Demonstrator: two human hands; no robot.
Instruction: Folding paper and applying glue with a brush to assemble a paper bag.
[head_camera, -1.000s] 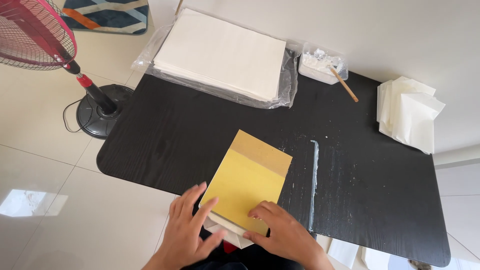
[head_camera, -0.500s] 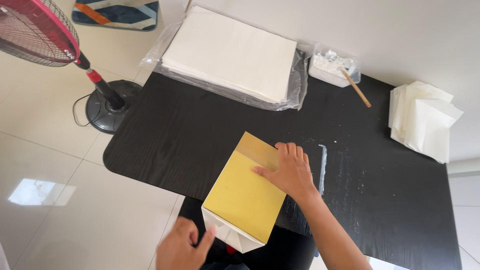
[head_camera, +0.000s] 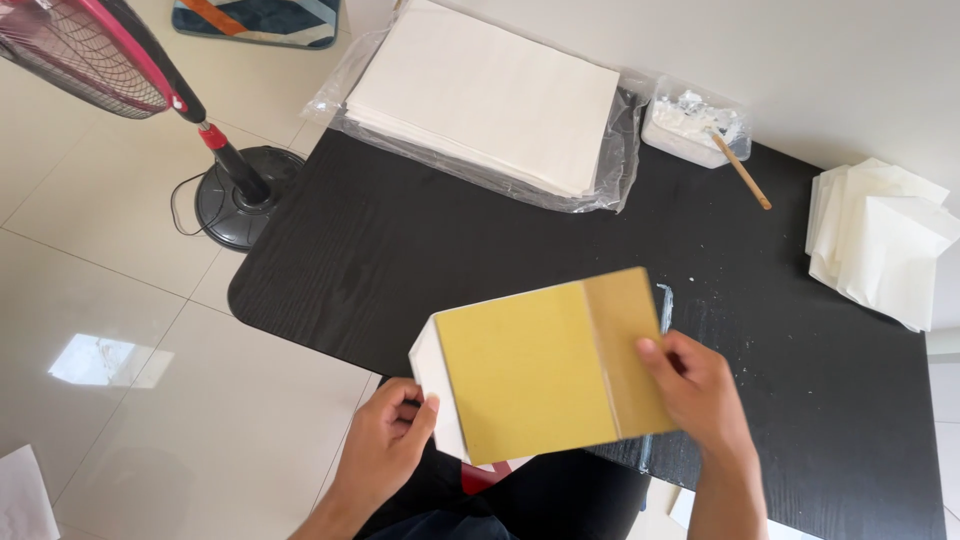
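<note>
One black table (head_camera: 400, 250), pale tiled floor (head_camera: 110, 260)

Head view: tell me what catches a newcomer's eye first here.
First comes the yellow paper bag, held above the near edge of the black table between the left hand and right hand. Next, the wrapped stack of white sheets at the far edge, and the red fan standing on the floor at the left.
</note>
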